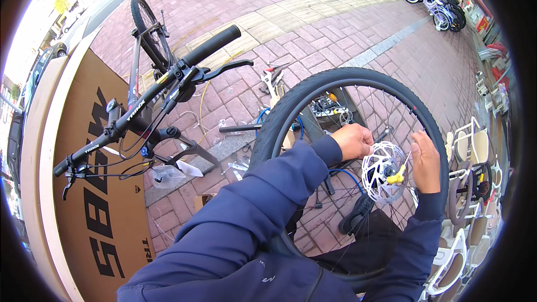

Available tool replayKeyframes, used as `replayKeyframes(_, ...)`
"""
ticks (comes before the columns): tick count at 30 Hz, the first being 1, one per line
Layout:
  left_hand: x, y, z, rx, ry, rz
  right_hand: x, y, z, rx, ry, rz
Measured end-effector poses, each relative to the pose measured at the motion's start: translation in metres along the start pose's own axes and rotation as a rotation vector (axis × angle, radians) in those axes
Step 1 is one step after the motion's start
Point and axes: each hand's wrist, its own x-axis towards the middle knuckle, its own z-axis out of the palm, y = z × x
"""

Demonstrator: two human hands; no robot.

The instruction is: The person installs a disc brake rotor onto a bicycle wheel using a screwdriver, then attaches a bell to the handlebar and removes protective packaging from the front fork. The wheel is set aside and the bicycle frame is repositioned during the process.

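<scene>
A bicycle wheel with a black knobbly tyre stands tilted in front of me, with a silver disc brake rotor at its hub. My left hand is closed in a pinch at the rotor's upper left edge; whatever its fingertips hold is too small to make out. On the rotor's right side, my right hand has its fingers bent around the thin shaft of a small yellow-handled tool. The yellow part lies against the rotor near the hub. Where the tool's tip sits is hard to see.
To the left stands a bicycle frame with a black handlebar, beside a large cardboard box. Pliers, a black tube and plastic bags lie on the brick paving. White frame-like items crowd the right edge. Parked bikes stand farther off.
</scene>
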Motion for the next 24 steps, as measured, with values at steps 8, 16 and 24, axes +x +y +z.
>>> replayKeyframes(8,-0.004,-0.003,-0.009,-0.021,0.016,0.005,-0.017,-0.022,-0.033,-0.277,-0.25,-0.406)
replayKeyframes(16,-0.007,0.0,-0.009,-0.001,0.02,-0.003,0.008,-0.029,-0.019,0.006,-0.343,-0.537)
replayKeyframes(24,-0.007,-0.001,-0.009,0.004,0.032,0.011,-0.009,-0.035,-0.012,-0.061,-0.221,-0.425)
